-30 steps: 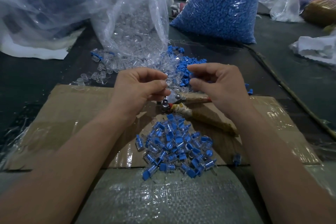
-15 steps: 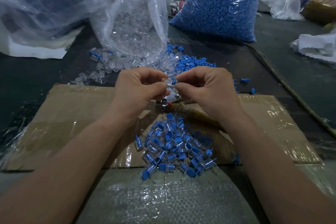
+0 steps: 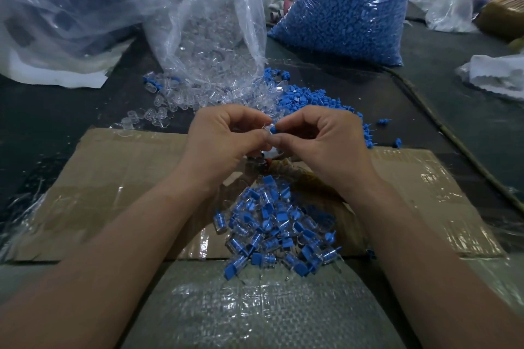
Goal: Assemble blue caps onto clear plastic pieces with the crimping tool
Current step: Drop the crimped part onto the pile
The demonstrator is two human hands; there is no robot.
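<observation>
- Dark matte surface (image 3: 56,127) runs across the workroom, with one flattened cardboard sheet (image 3: 127,178), taped glossy in places, lying on it.
- One woven plastic sack (image 3: 255,306) covers the near edge.
- Two full bags stand at the back: one crinkled clear bag (image 3: 209,37) of transparent parts and one blue-filled bag (image 3: 348,8).
- Loose clear pieces (image 3: 158,116) and loose blue caps (image 3: 312,99) spill in front of the bags, too many to count.
- One pile of assembled pieces (image 3: 272,224), several dozen, sits on the cardboard's near edge.
- Left hand (image 3: 221,144): grip closed, thumb and forefinger pinching a clear piece (image 3: 267,135), partly hidden.
- Right hand (image 3: 323,144): grip closed, pinching one blue cap (image 3: 273,130) against that piece, above the cardboard.
- One crimping tool (image 3: 285,167), handle wrapped, lies under the hands, mostly hidden.
</observation>
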